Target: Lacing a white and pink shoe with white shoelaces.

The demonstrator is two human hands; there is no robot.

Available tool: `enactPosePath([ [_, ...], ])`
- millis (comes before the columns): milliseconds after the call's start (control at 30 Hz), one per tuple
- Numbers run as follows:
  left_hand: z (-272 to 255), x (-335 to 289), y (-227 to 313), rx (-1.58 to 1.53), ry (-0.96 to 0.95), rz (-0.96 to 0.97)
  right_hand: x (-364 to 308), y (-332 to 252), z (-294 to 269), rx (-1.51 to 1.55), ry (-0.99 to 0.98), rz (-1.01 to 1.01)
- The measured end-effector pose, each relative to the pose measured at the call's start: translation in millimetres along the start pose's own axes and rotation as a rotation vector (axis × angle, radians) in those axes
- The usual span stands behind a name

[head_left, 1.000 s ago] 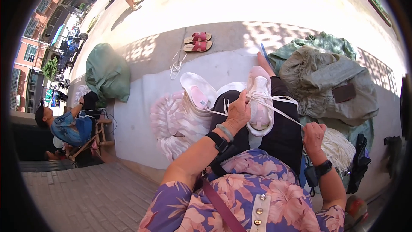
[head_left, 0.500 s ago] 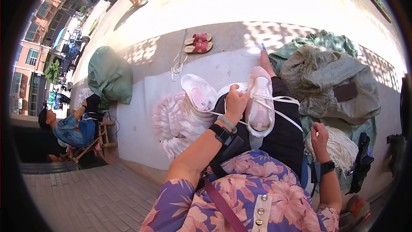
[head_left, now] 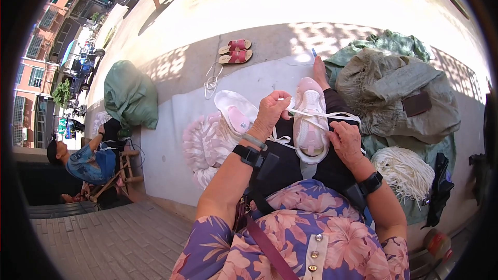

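Nearest to us, our right hand (head_left: pixel 346 140) rests against the right flank of the pale pink sneaker (head_left: pixel 310 122) lying on our lap, its fingers curled shut on a strand of white shoelace (head_left: pixel 332 116) that runs off to the right. Our left hand (head_left: pixel 271 114) sits just left of the shoe near its far end, fingers pinched closed on the lace where it leaves the eyelets. The sneaker's long axis runs up and down mid-frame, toe away from us, so both hands flank it; the left is nearer the toe. Just left lies a second pink sneaker (head_left: pixel 236 111), on a pile of pale shoes (head_left: pixel 205 145). Which eyelet the lace passes through is hidden behind the left fingers, and we cannot make out the lace tips.
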State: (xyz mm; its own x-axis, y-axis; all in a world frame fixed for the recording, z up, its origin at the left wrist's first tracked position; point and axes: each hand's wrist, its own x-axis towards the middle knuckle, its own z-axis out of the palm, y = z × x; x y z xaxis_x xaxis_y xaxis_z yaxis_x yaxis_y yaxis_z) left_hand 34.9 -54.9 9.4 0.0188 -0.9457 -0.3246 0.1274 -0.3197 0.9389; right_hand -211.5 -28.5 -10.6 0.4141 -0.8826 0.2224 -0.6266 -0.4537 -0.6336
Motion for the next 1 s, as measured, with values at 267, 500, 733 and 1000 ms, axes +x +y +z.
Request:
enactPosePath([
  [267,13.1,-1.8,-6.9,-0.035,0.006,0.104,-20.4,-2.3,-26.8,0.042,-0.09,-0.028],
  [500,31.2,-0.9,-33.6,-0.07,0.027,0.11,-85.8,38.7,-79.4,0.095,-0.04,0.206],
  [733,36.3,0.5,-45.6,0.154,0.192,0.135,-79.0,30.8,-73.4,0.124,-0.109,0.247],
  [1000,65.4,-23.1,-35.3,0.972,0.213,0.725,-0.1,-7.8,-23.8,0.113,0.04,0.04],
])
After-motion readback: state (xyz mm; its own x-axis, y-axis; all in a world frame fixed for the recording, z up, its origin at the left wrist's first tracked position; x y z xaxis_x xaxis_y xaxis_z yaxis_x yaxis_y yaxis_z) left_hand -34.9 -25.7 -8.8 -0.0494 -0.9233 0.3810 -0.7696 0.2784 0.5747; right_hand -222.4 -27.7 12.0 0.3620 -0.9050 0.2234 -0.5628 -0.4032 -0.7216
